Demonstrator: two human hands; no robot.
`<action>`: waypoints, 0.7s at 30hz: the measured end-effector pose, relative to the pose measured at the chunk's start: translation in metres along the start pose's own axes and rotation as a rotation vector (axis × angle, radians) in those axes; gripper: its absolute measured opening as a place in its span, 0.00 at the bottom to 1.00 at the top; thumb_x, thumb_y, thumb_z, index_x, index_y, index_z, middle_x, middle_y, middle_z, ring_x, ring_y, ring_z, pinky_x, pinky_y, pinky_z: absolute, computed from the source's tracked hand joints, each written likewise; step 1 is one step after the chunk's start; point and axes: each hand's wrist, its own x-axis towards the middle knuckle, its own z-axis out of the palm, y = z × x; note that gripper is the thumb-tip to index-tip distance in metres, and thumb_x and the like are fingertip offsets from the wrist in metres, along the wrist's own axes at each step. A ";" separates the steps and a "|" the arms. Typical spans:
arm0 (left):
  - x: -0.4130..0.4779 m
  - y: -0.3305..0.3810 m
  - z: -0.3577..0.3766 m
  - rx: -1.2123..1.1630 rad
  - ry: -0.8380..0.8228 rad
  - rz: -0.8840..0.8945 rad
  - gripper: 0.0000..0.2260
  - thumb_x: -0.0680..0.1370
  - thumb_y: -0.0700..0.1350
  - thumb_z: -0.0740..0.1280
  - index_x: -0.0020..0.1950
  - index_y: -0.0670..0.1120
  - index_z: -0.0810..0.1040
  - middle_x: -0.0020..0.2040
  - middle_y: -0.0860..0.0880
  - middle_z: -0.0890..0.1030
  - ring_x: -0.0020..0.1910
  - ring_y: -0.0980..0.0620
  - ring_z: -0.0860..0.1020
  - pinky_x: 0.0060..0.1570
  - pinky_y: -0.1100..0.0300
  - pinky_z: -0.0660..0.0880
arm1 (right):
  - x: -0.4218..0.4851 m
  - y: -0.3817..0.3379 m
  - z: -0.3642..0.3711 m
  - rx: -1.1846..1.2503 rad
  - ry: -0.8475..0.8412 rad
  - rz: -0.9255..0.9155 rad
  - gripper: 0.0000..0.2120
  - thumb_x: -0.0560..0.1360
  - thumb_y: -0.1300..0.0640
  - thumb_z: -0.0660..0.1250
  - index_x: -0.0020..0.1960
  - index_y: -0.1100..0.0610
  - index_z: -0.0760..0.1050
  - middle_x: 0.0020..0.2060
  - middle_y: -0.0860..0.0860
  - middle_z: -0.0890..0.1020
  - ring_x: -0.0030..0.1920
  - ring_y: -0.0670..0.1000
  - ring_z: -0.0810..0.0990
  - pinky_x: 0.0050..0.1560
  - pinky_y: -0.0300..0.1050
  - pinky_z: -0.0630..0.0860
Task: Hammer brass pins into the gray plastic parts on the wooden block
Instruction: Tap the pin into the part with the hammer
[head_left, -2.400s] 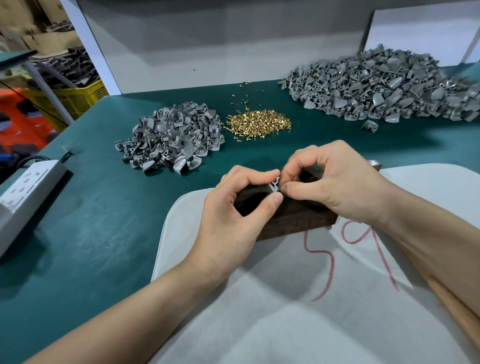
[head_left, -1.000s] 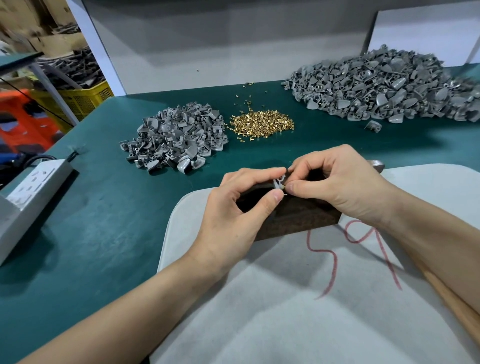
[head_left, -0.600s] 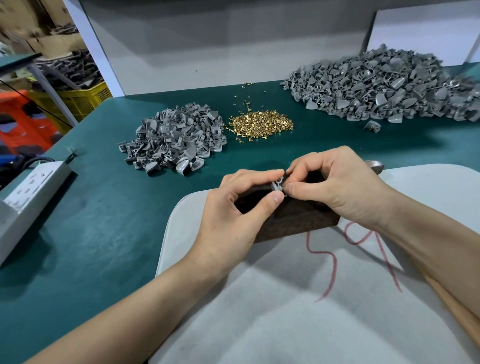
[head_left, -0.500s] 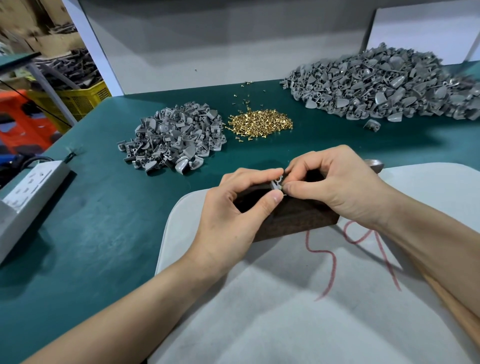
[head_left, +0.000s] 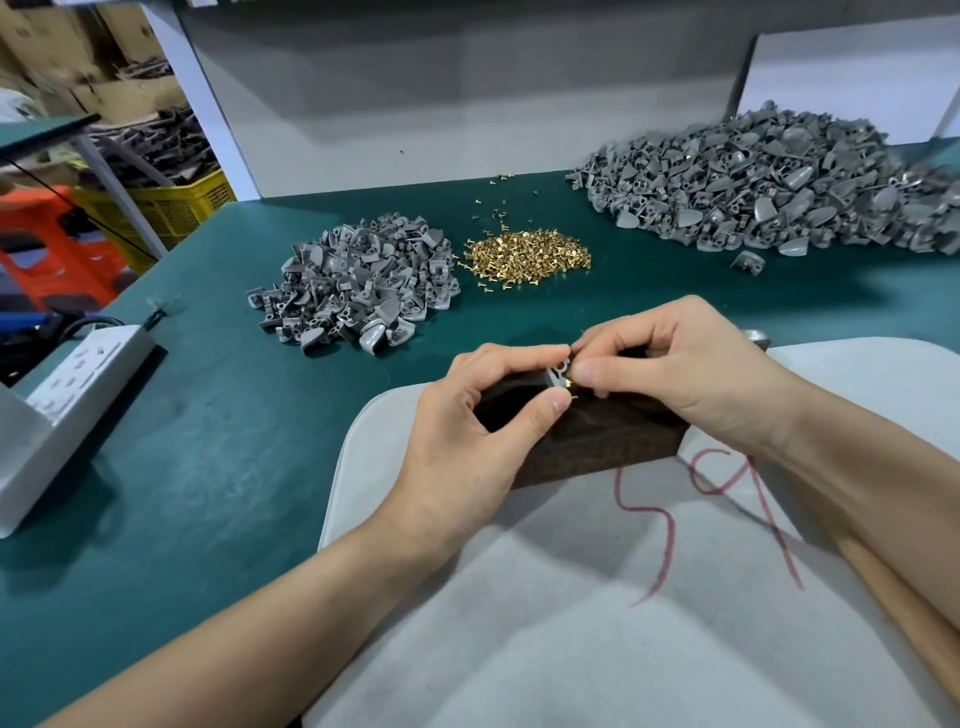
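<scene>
**Brass Pin Held Against Gray Part Above the Block**

The gray plastic part (head_left: 556, 372) is pinched between the thumb and forefinger of the left hand (head_left: 467, 431), with the remaining fingers curled in beneath. The part is held at the top of the wooden block (head_left: 597, 441), which lies under both hands. Whether the part rests on the block cannot be told. The right hand (head_left: 691, 374) is closed narrowly, thumb against forefinger. A brass pin (head_left: 569, 383) is seen only as a small gold glint at its thumb tip, set against the right side of the part. The fingertips of the two hands are brought almost together.

The block is set on a white pad (head_left: 571, 649), which is marked in red below the right wrist. The pad is laid on a green table cover (head_left: 208, 441). Beyond the left hand, a small heap of gray parts (head_left: 358, 286) is piled. A heap of brass pins (head_left: 527, 257) is spread just beside it, beyond the point where the fingertips meet. Farther off, beyond the right hand, a large heap of gray parts (head_left: 769, 192) is banked up. A wooden handle (head_left: 919, 629) is partly covered by the right forearm. Well apart to the left of the left hand, a power strip (head_left: 78, 374) is laid on the cover.
</scene>
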 end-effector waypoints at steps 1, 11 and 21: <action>0.000 0.000 0.000 0.000 0.000 0.000 0.10 0.72 0.45 0.71 0.53 0.54 0.82 0.46 0.55 0.82 0.53 0.50 0.78 0.58 0.54 0.74 | 0.000 -0.001 -0.002 0.004 0.002 0.010 0.09 0.69 0.53 0.73 0.35 0.58 0.82 0.36 0.59 0.82 0.38 0.52 0.74 0.44 0.49 0.68; -0.002 -0.003 0.000 -0.027 0.033 -0.035 0.15 0.75 0.38 0.71 0.58 0.53 0.79 0.51 0.51 0.82 0.54 0.53 0.79 0.59 0.60 0.73 | 0.000 -0.023 -0.067 -0.616 0.136 0.347 0.12 0.73 0.51 0.70 0.38 0.59 0.79 0.29 0.59 0.81 0.28 0.53 0.81 0.31 0.48 0.79; 0.000 -0.001 0.000 0.173 0.086 -0.076 0.11 0.73 0.38 0.72 0.39 0.54 0.78 0.54 0.59 0.78 0.60 0.58 0.72 0.59 0.66 0.66 | -0.022 0.002 -0.061 -0.551 0.077 0.695 0.10 0.69 0.59 0.67 0.35 0.65 0.74 0.20 0.56 0.73 0.19 0.54 0.72 0.22 0.38 0.70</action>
